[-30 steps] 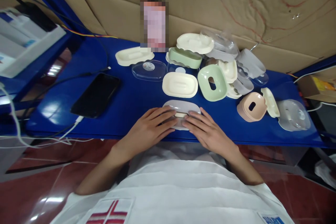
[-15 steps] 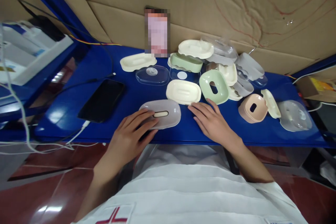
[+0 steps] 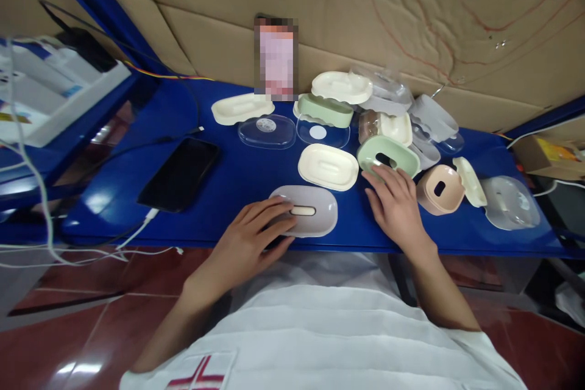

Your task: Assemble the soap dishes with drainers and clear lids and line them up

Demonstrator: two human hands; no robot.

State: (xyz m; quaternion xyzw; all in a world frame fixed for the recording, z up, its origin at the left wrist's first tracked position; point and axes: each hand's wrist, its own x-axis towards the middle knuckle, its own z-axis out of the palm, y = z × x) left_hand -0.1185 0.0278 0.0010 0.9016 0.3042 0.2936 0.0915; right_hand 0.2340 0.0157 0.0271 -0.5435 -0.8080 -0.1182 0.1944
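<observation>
My left hand (image 3: 249,237) rests its fingers on the near left end of a grey oval soap-box lid (image 3: 311,212) with a cream slot, close to the front edge of the blue shelf (image 3: 228,170). My right hand (image 3: 397,204) lies over the front rim of a green soap-box tray (image 3: 388,155) with an oval hole, its fingers curled on it. A cream tray (image 3: 328,166) lies between the two pieces.
A pile of cream, green, pink and clear soap-box parts (image 3: 388,116) fills the back right. A pink tray (image 3: 439,189) and clear lid (image 3: 512,201) lie right. A black phone (image 3: 179,173) on a white cable lies left. Cardboard backs the shelf.
My right hand left the grey lid and reached right and forward onto the green tray, which has tipped flatter. My left hand stayed on the grey lid.
</observation>
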